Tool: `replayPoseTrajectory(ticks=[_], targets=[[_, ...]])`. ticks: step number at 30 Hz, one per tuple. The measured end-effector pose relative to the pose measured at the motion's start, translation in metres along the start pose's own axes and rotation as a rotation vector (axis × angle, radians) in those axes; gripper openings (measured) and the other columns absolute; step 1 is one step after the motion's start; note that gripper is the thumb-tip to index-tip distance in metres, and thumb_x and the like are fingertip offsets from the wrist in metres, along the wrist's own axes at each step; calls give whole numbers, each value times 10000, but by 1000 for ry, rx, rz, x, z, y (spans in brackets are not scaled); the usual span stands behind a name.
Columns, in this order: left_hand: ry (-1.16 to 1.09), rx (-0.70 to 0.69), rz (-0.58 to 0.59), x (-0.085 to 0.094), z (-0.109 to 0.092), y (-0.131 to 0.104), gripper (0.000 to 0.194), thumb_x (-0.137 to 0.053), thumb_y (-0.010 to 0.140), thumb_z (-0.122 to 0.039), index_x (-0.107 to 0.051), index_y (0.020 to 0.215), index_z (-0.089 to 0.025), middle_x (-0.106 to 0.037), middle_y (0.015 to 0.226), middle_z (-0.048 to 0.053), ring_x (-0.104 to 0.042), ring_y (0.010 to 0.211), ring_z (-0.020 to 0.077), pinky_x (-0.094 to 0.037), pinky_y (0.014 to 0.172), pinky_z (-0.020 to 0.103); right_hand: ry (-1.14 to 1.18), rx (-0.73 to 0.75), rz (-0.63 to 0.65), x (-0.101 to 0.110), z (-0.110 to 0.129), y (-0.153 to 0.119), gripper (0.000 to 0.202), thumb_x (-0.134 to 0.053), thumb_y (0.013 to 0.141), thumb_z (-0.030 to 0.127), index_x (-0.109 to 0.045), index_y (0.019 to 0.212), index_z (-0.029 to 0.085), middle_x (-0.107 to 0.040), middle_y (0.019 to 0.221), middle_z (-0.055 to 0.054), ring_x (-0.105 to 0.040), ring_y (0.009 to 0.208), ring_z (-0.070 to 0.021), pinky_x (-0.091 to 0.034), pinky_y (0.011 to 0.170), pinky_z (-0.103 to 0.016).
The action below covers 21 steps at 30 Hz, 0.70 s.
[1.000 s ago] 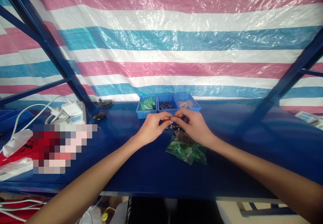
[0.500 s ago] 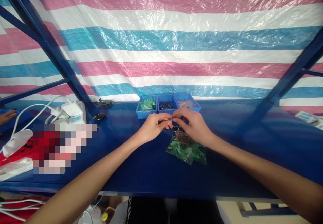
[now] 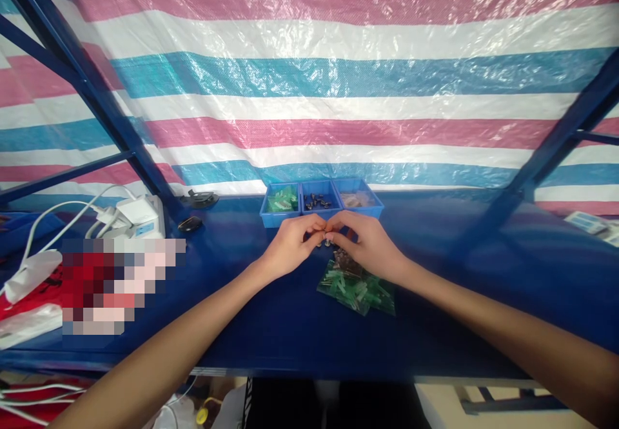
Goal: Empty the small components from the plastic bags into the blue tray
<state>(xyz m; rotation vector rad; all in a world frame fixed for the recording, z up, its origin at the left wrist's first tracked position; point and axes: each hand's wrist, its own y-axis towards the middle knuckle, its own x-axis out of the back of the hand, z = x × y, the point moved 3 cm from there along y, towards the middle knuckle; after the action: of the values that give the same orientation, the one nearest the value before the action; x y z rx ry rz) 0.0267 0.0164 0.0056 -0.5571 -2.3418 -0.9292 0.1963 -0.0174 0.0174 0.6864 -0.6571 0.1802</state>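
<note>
My left hand and my right hand meet fingertip to fingertip over the blue table, just in front of the blue bins. Both are closed in a pinch around a small metallic part, mostly covered by the fingers. Its kind is too small to make out. Beneath and beside my right hand lie small brown and dark pieces, partly hidden by that hand. Nearer to me, a clear plastic bag with green strips rests on the table.
Three joined blue bins stand behind my hands: the left bin has green pieces, the middle bin dark metal parts, the right bin pale pieces. A white power strip with cables and a black mouse are at left.
My fingertips have drawn closer together, and the right hand has shifted slightly down. Another person's hand at the far left edge has gone out of view.
</note>
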Motion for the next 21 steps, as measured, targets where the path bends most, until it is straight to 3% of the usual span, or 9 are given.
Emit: replayPoseTrajectory(ticks=[7, 17, 21], targets=[[119, -83, -122, 7, -3, 0, 66, -626, 914, -129, -665, 927, -181, -661, 857, -2, -599, 746, 110, -454, 647, 205, 108, -114, -40, 0, -7, 0, 12, -607, 899, 200, -610, 891, 208, -664, 812, -9, -611, 721, -163, -449, 608, -283], [232, -134, -55, 1, -3, -5, 123, -572, 963, -163, -637, 1064, -193, -696, 1021, 43, -647, 844, 156, -481, 689, 256, 400, -306, -18, -6, -20, 0, 85, -645, 861, 274, -581, 871, 220, -643, 778, -2, -613, 710, -177, -498, 576, -290], [270, -132, -56, 2, -4, -5, 113, -567, 963, -165, -637, 1046, -196, -693, 1040, 35, -645, 820, 143, -480, 686, 256, 381, -293, -45, -5, -14, 1, 102, -645, 880, 306, -606, 880, 212, -665, 797, -12, -641, 755, -181, -513, 627, -300]])
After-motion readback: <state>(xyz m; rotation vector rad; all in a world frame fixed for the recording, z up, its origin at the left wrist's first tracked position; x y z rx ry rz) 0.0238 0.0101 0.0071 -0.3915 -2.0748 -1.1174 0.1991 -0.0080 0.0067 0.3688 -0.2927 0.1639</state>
